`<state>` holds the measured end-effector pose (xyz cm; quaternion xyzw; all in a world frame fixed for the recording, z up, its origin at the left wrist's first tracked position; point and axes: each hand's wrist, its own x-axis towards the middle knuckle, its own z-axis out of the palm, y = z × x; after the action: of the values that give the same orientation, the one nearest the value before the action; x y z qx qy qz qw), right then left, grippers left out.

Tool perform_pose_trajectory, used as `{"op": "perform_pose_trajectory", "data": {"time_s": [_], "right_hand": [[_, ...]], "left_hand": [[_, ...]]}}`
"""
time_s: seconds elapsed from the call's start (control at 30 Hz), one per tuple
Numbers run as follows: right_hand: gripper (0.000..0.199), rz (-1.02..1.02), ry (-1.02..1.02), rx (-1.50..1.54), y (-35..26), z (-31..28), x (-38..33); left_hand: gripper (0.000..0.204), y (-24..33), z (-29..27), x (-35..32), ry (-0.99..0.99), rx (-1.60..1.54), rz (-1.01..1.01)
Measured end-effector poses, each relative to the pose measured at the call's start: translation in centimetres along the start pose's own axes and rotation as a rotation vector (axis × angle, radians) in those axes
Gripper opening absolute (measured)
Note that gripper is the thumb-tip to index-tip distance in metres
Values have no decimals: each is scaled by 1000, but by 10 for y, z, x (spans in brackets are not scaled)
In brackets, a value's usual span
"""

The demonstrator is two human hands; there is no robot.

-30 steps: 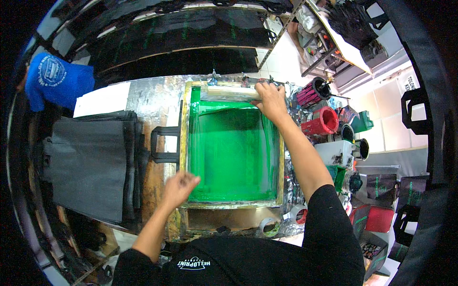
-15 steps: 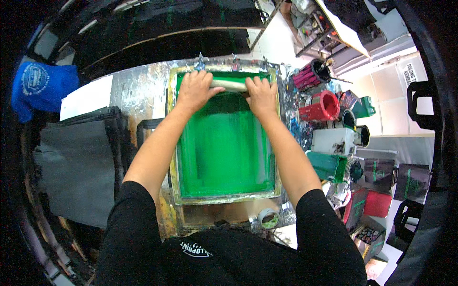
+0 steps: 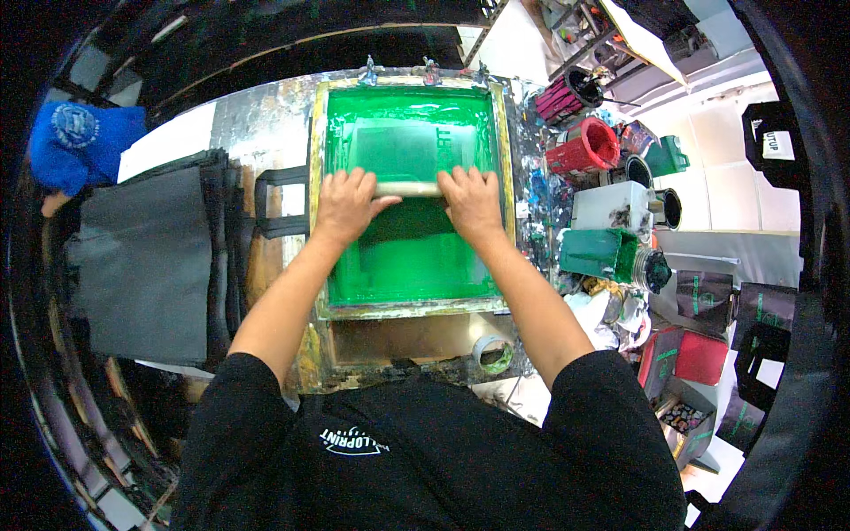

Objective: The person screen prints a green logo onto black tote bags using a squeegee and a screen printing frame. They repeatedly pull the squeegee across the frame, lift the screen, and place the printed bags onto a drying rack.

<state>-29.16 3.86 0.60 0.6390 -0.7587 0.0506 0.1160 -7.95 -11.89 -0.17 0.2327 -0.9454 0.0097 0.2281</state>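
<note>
Both my hands grip the pale handle of a squeegee, which lies across a screen-printing frame. My left hand is wrapped over its left end, and my right hand over its right end. Green ink coats the mesh inside the frame. Beyond the squeegee, a paler rectangle and some lettering show through the ink. Its blade is hidden under the handle and my fingers. Clamps sit along the frame's far edge. A black bag handle sticks out from under the frame's left side.
Dark fabric bags lie stacked at left. Beyond them is a person in a blue top. Right of the frame stand a magenta can, a red can, a white container and a green container. A tape roll lies near me.
My hands have drawn the squeegee from the frame's far end toward me, to about mid-frame. Lettering and a pale rectangle now show behind it. The whole view has shifted slightly.
</note>
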Motion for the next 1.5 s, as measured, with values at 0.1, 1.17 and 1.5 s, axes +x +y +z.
{"op": "perform_pose_trajectory", "data": {"time_s": [0.1, 1.17, 1.5], "right_hand": [[25, -8, 10, 7, -20, -13, -41], [55, 77, -247, 179, -81, -81, -163], [58, 82, -71, 189, -62, -184, -101]], "left_hand": [[50, 23, -17, -40, -10, -19, -10], [93, 26, -67, -244, -211, -226, -528], [98, 31, -116, -216, 31, -841, -778]]}}
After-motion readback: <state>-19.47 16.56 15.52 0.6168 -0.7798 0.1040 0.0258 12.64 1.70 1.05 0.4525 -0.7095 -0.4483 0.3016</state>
